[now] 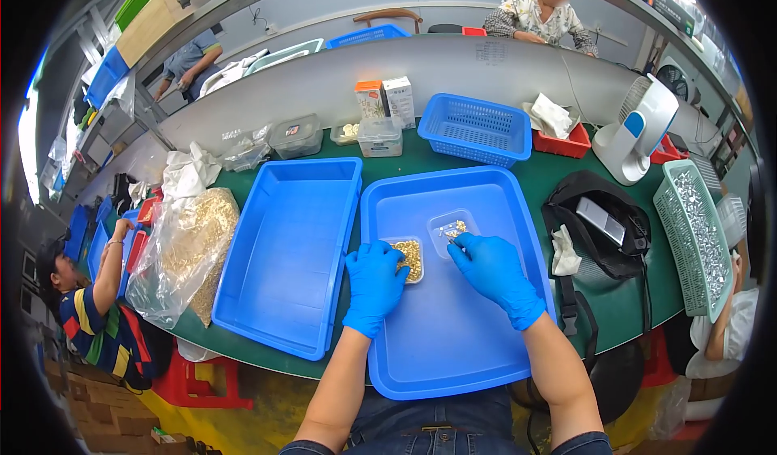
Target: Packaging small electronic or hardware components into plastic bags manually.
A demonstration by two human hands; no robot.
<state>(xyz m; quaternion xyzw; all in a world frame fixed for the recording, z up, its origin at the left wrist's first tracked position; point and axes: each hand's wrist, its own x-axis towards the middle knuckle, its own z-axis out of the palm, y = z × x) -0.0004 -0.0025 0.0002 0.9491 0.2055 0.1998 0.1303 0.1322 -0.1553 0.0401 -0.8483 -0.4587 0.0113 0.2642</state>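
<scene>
A shallow blue tray (453, 358) lies in front of me with two small clear plastic containers in it. The left container (422, 270) holds many small gold-coloured metal parts (409, 254). My left hand (375, 285), in a blue glove, is bent over that container's left side, its fingertips at the parts. In the other container (438, 225) lie a few gold and silvery pieces (458, 227). My gloved right hand (494, 270) reaches to its near edge, thumb and forefinger pinched together. Whatever is between either hand's fingertips is too small to make out.
A deeper blue bin (279, 325) and a bag of small tan pieces (217, 236) stand left. Behind are a blue basket (473, 143) and lidded boxes (295, 137). On the right are a black bag (566, 212), a white fan (639, 131) and a green basket (720, 289). Other people sit around.
</scene>
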